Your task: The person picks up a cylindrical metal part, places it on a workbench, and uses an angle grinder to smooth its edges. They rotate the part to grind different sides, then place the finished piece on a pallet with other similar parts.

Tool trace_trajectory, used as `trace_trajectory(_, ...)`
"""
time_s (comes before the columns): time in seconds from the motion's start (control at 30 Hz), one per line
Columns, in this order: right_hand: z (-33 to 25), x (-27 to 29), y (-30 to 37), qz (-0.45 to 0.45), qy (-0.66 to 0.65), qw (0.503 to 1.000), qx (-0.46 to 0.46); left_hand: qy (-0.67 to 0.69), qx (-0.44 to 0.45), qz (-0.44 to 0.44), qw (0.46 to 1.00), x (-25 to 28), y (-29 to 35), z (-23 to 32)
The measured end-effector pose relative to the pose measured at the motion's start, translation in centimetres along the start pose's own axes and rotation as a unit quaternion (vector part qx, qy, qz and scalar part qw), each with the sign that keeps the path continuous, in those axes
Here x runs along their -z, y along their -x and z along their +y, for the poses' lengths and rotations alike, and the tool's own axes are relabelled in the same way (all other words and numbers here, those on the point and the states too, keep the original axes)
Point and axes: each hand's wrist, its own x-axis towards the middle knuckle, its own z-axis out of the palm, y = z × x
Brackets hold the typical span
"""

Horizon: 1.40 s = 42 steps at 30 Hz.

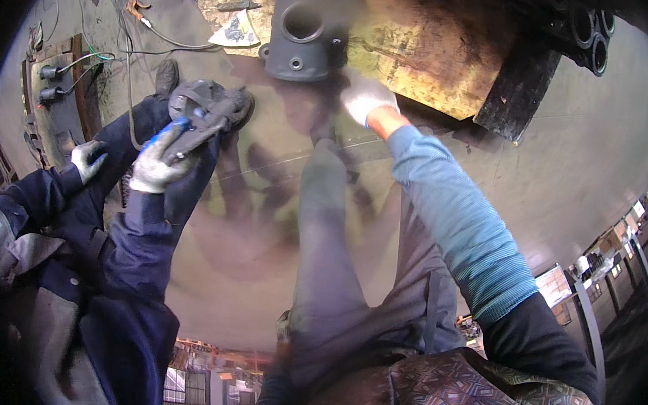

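Note:
A dark metal casting with a round bore and bolt lugs at its corners rests on the wooden board ahead of me. At its near right corner is my right hand in a white glove, beneath a blue sleeve. The fingers point toward the casting and are blurred, so I cannot tell whether they grip or only touch it. My left hand is out of view; only part of the left sleeve shows at the lower edge.
A co-worker sits at left, one gloved hand holding a dark tool with a blue part. A worn wooden board lies ahead, with a white scrap on it. Black pipes stand far right. Cables cross the floor.

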Motion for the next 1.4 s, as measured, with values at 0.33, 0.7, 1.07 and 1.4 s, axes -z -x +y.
trace_trajectory(0.33, 17.9, -7.9, 19.7, -0.021, -0.126, 0.982, -0.140, -0.134, -0.129, -0.026, 0.982, -0.2, -2.8, -0.7)
trace_trajectory(0.7, 31.1, -10.1, 33.8, 0.072, -0.364, 0.915, -0.161, -0.267, -0.182, -0.043, 0.945, -3.1, 2.3, 5.0)
trace_trajectory(1.07, 22.8, -6.6, 26.5, 0.068, -0.175, 0.979, -0.079, -0.107, -0.159, 0.005, 0.981, -6.0, -1.1, -4.4)
trace_trajectory(1.4, 16.1, -8.0, 21.1, 0.050, -0.291, 0.955, -0.014, -0.283, -0.126, -0.053, 0.949, -3.6, 1.1, 1.6)
